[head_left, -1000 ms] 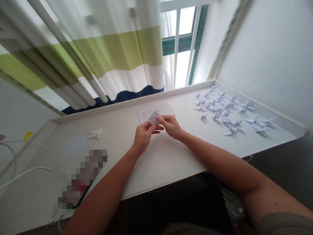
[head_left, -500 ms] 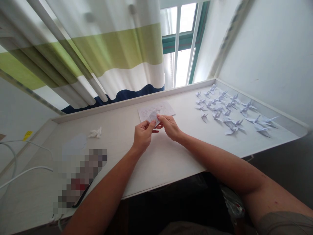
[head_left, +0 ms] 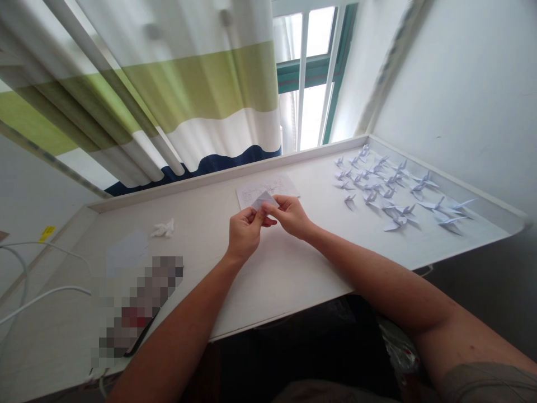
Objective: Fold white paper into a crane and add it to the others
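A small piece of folded white paper (head_left: 262,198) is held up between my two hands over the middle of the table. My left hand (head_left: 244,230) pinches it from the left and below, thumb on the near face. From the right, my right hand (head_left: 292,215) grips it, its thumb pressed close to the left thumb at the paper's lower part. A pointed upper edge shows above the fingers; the lower part is covered by them. Just behind lies a sheet with handwriting (head_left: 247,190), flat on the table and partly hidden by the paper and hands.
Several folded paper cranes (head_left: 394,179) stand in a group on the right of the white table (head_left: 285,280). At left lie a crumpled white tissue (head_left: 163,229), pale paper sheets (head_left: 126,249), a blurred-out dark object (head_left: 142,305) and white cables (head_left: 46,296). A low rim (head_left: 201,176) borders the back.
My right thumb has slid down and left along the folded paper, from its upper right side to beside my left thumb. More of the paper's top point now shows.
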The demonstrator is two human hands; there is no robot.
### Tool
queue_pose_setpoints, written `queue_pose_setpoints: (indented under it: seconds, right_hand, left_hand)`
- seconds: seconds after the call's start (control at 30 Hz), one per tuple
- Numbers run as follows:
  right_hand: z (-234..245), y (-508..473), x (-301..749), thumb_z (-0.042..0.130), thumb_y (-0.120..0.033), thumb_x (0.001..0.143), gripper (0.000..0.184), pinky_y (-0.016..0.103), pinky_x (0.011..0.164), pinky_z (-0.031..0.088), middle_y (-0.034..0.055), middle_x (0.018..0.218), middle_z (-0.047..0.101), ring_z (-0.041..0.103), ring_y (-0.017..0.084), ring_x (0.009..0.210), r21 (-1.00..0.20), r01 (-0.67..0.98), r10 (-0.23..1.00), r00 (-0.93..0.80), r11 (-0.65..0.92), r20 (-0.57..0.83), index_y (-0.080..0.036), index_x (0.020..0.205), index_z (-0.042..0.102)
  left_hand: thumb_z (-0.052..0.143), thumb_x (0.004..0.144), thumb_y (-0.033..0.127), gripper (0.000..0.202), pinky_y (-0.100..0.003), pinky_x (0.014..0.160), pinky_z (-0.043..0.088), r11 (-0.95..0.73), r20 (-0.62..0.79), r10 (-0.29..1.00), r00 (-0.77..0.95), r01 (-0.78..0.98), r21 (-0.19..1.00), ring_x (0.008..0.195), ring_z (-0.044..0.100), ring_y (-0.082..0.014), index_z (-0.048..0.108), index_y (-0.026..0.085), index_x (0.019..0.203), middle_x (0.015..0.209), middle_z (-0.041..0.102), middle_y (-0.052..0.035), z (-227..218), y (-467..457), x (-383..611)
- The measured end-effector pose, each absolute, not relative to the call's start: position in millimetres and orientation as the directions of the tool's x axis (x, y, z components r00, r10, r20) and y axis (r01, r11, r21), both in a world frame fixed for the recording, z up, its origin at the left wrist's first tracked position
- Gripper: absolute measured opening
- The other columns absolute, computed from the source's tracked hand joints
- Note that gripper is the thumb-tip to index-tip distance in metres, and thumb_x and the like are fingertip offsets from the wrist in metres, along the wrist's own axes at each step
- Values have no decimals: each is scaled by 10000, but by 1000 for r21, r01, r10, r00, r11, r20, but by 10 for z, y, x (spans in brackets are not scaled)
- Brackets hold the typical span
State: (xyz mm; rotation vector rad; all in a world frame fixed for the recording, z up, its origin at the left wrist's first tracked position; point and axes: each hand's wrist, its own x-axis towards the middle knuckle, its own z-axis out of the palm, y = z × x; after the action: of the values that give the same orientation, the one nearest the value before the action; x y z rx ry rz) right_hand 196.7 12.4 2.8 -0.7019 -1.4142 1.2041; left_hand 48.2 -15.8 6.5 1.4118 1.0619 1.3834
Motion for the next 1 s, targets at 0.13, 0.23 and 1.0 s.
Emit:
queue_pose_setpoints:
  seconds: [0.13,0.23,1.0]
  right_hand:
    - [34,115,1964,713,-745,854,601,298,589,398,-8,605,543,472,137,621,-926,-160,902,-221,342,371,-193,648,598]
    - [40,118,1969,728,-743,840,600,305,627,413,-8,621,545,470,141,641,-931,-176,916,-196,319,350,-191,632,617]
    - [-25,205,1949,712,-576,813,421,293,705,472,-22,641,555,522,146,662,-926,-375,970,-205,46,132,-212,666,557]
  left_hand:
    - [829,824,645,503,-337,723,629,-260,260,965,14,3,966,668,780,-220,725,159,745,680,780,-79,47,-143,476]
    - [837,816,641,502,-353,747,643,-220,221,975,28,-17,975,676,782,-221,740,150,777,714,795,-90,50,-148,485]
    - [886,793,479,413,-448,903,655,-55,65,996,58,-169,984,897,821,-279,817,118,983,927,835,-129,109,-176,487]
